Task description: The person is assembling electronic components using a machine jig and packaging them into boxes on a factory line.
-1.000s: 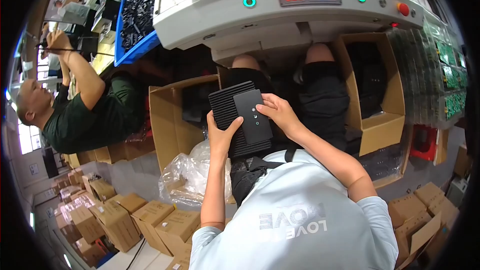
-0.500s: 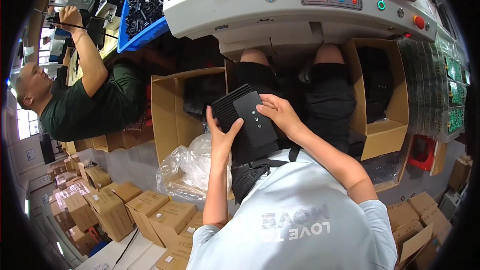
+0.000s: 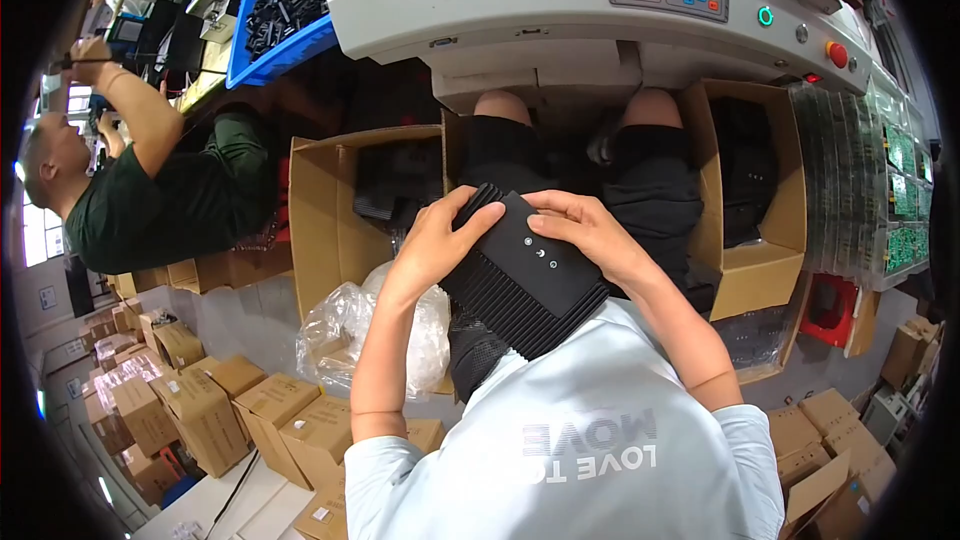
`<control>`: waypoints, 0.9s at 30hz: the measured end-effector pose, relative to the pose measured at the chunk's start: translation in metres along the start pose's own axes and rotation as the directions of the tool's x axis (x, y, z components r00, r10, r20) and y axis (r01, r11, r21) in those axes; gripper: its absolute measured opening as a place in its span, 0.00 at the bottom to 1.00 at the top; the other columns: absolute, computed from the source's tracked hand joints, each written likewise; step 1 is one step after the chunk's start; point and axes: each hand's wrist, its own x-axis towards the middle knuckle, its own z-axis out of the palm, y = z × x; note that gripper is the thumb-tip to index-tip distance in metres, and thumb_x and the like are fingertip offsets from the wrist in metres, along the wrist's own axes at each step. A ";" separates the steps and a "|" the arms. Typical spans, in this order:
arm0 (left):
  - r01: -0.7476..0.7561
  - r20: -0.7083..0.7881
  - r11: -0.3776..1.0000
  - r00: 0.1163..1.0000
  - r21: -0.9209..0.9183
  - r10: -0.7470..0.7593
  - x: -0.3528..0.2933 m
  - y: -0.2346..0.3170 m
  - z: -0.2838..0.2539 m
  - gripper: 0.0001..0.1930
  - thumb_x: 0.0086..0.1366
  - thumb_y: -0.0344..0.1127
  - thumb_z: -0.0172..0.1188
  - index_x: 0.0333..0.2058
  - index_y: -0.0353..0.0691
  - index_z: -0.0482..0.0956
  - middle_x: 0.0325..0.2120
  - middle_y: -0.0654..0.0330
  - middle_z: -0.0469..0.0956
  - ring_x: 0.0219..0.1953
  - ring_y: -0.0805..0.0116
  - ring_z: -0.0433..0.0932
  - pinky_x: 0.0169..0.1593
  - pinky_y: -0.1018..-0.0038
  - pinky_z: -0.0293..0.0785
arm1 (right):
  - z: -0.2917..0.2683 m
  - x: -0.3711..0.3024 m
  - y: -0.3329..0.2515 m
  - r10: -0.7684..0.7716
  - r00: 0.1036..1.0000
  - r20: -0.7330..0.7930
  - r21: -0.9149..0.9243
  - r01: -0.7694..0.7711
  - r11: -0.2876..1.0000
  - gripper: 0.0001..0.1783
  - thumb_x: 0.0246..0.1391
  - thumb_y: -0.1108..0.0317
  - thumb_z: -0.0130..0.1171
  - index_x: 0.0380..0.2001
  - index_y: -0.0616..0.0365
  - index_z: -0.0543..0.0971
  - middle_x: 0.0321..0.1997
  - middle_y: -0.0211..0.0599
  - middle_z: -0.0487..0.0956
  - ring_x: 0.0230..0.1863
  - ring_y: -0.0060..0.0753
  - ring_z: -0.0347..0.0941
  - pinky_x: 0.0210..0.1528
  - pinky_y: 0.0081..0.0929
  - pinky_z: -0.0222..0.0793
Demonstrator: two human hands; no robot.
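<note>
A black ribbed plastic housing [image 3: 535, 275] is held over my lap, tilted toward my body. Its smooth panel, marked with small white icons, faces up between bands of ridges. My left hand [image 3: 440, 240] is closed on its far left edge, thumb on top near the panel. My right hand [image 3: 590, 235] grips the far right side, with the thumb pressing beside the panel and the other fingers along the edge. To the left, an open cardboard box [image 3: 320, 225] contains similar black parts [image 3: 385, 180]. Another open carton [image 3: 765, 275] with black parts stands on the right.
A white machine [image 3: 480, 25] with a lit panel spans the far side. Beside it, a blue bin [image 3: 280, 65] is full of small black parts. Clear plastic bags [image 3: 350, 330] lie at left. A co-worker [image 3: 150, 180] sits farther left. Green circuit boards [image 3: 908, 200] stand in racks at right.
The housing has turned and come nearer my body. My left hand has moved from its lower left side, fingers spread, up to the far edge and closed there. My right hand keeps its hold.
</note>
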 end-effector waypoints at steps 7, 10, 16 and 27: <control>0.182 0.275 0.942 0.956 -0.282 -0.103 0.001 -0.012 0.013 0.21 0.63 0.39 0.58 0.50 0.29 0.74 0.38 0.60 0.79 0.41 0.75 0.74 0.48 0.79 0.68 | -0.010 -0.021 0.017 0.093 0.994 -0.066 0.051 -0.089 0.995 0.22 0.60 0.63 0.56 0.53 0.66 0.73 0.43 0.34 0.80 0.42 0.18 0.74 0.47 0.16 0.69; 0.183 0.297 0.917 0.952 -0.355 -0.075 -0.004 -0.015 0.014 0.22 0.63 0.37 0.57 0.52 0.29 0.72 0.42 0.58 0.79 0.44 0.72 0.75 0.51 0.79 0.67 | -0.010 -0.026 0.020 0.074 0.994 -0.083 0.050 -0.070 0.996 0.23 0.60 0.62 0.56 0.54 0.66 0.73 0.44 0.34 0.79 0.44 0.19 0.74 0.48 0.17 0.69; 0.144 0.247 0.934 0.967 -0.328 -0.062 -0.005 -0.016 0.019 0.23 0.63 0.37 0.56 0.54 0.30 0.71 0.44 0.56 0.78 0.46 0.71 0.75 0.52 0.77 0.68 | -0.008 -0.028 0.015 0.068 0.995 -0.075 0.042 -0.065 0.997 0.23 0.61 0.62 0.56 0.54 0.66 0.73 0.44 0.34 0.79 0.44 0.19 0.74 0.48 0.17 0.68; 0.056 -0.012 0.997 0.998 0.053 -0.055 -0.007 0.002 0.035 0.25 0.65 0.51 0.54 0.48 0.33 0.76 0.36 0.43 0.81 0.43 0.51 0.80 0.49 0.67 0.71 | -0.017 -0.024 0.027 0.055 0.995 -0.082 0.093 -0.048 0.995 0.23 0.64 0.55 0.50 0.52 0.63 0.75 0.42 0.33 0.80 0.41 0.17 0.75 0.46 0.16 0.69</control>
